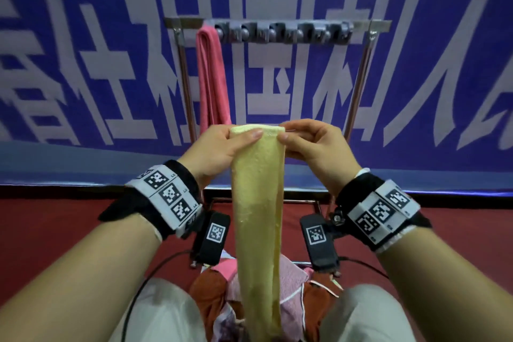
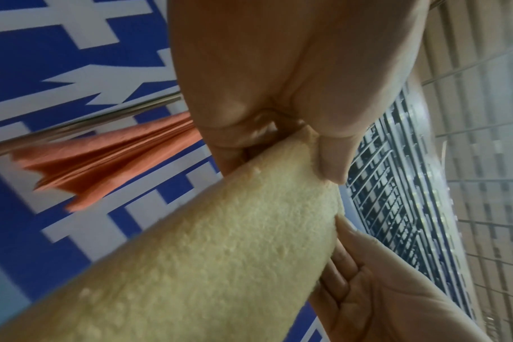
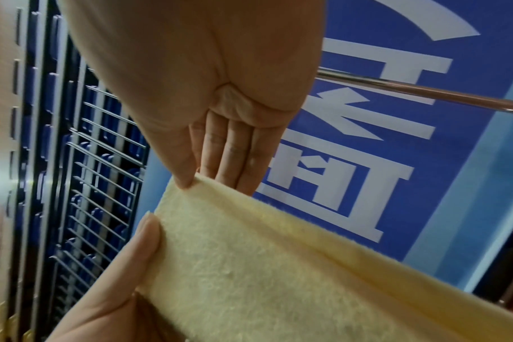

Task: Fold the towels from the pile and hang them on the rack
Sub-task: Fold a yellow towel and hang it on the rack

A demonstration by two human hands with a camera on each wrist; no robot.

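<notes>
Before the metal towel rack [image 1: 277, 25], the left hand [image 1: 219, 147] and right hand [image 1: 313, 144] each pinch a top corner of the long folded yellow terry towel [image 1: 258, 203] between thumb and fingers [image 3: 233, 150]. It hangs down, near the rack's folded pink towel [image 1: 211, 78].

Left hand [image 1: 219, 147] and right hand [image 1: 313, 144] bare, forearms likewise. Each wrist carries a black fabric strap: left wristband [image 1: 163, 197] and right wristband [image 1: 383, 209], each with a white panel printed with three square black-and-white markers. Below each strap sits a black box-shaped unit, left camera [image 1: 212, 236] and right camera [image 1: 319, 241], bearing one marker and trailing a thin black cable [image 1: 144, 283]. Pale beige trousers [image 1: 163, 311].
</notes>
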